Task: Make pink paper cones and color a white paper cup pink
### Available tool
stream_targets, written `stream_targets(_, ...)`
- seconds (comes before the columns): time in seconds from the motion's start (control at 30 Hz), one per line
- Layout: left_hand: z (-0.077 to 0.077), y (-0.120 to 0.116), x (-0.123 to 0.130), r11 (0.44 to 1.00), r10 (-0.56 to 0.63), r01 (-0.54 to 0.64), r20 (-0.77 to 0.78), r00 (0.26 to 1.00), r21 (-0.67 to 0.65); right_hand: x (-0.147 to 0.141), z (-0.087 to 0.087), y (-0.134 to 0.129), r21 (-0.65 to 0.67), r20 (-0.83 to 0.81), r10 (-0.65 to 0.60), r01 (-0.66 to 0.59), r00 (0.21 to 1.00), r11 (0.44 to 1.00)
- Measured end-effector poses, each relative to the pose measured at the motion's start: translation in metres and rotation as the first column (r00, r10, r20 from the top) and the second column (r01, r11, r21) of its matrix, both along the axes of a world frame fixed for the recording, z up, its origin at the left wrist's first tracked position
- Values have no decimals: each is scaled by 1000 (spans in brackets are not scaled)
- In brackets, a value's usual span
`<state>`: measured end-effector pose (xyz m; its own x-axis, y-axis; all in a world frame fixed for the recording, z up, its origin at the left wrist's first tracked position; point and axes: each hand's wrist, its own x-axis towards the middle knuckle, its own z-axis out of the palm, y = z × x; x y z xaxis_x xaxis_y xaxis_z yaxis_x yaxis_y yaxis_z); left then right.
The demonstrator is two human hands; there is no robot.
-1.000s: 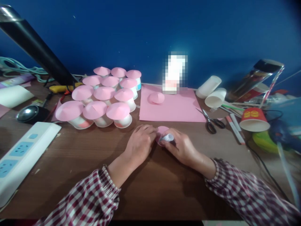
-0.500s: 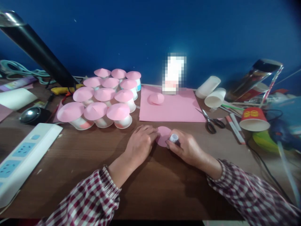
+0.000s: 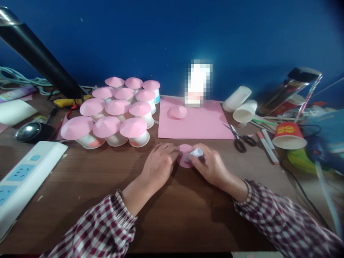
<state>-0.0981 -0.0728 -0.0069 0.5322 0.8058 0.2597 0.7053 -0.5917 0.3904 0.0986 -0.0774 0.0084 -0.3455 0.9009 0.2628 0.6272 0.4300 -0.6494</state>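
A small pink paper disc lies flat on the brown table between my two hands. The fingers of my left hand rest on the table and touch the disc's left edge; they do not wrap round anything. My right hand is closed round a whitish glue stick, tilted with its lower end over the disc's right part. Behind the hands, a pink cone sits on pink paper sheets.
Several paper cups with pink cone tops stand in rows at the left, behind a power strip. Scissors, white cups, markers and a red cup lie at the right. A lit phone stands at the wall.
My right hand has moved slightly left, and the glue stick now leans more, its lower end further in over the disc. My left hand remains at the disc's edge.
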Motion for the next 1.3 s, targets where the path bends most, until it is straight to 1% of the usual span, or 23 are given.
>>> stream_targets(0.17, 1, 0, 1, 1000, 5, -5, -15, 1000, -12, 1, 3, 2, -40, 80, 69, -66, 994, 997)
stream_targets(0.27, 3, 0, 1, 1000, 5, -5, -24, 1000, -15, 1, 6, 2, -76, 106, 84, -76, 991, 994)
stream_targets(0.33, 2, 0, 1, 1000, 2, -2, -24, 1000, -11, 0, 6, 2, -93, 94, 81, -72, 992, 993)
stream_targets(0.4, 0, 0, 0, 1000, 2, -2, -21, 1000, -3, 0, 6, 1, -101, 40, 53, -48, 998, 994)
stream_targets(0.5, -5, 1, -1, 1000, 6, -6, -8, 1000, 19, -1, 7, 0, -117, -68, -22, 14, 997, 993)
stream_targets(0.6, -9, 2, -2, 1000, 0, 0, 6, 1000, 29, -1, 8, -2, -123, -127, -68, 53, 990, 991)
stream_targets(0.8, -7, 2, -2, 999, 2, -1, -7, 1000, 41, 1, 8, -5, -25, -232, -176, 175, 957, 984)
stream_targets(0.9, -6, 1, -1, 1000, 9, -9, 4, 1000, 19, 1, 6, -4, -23, -136, -120, 118, 983, 993)
stream_targets(1.07, -4, 0, 0, 1000, 2, -2, 9, 1000, 14, -1, 1, 0, 58, 44, -8, 6, 999, 998)
stream_targets(1.17, -2, 0, 0, 1000, -6, 6, -5, 1000, -3, 0, 1, 2, 18, 146, 36, -39, 989, 999)
stream_targets(1.23, -1, 1, 0, 1000, -5, 5, -9, 1000, -7, 2, 3, 3, -10, 166, 36, -35, 985, 999)
stream_targets(1.3, -2, 1, 0, 1000, -1, 1, -7, 1000, -3, 3, 6, 2, -27, 109, 0, 3, 994, 1000)
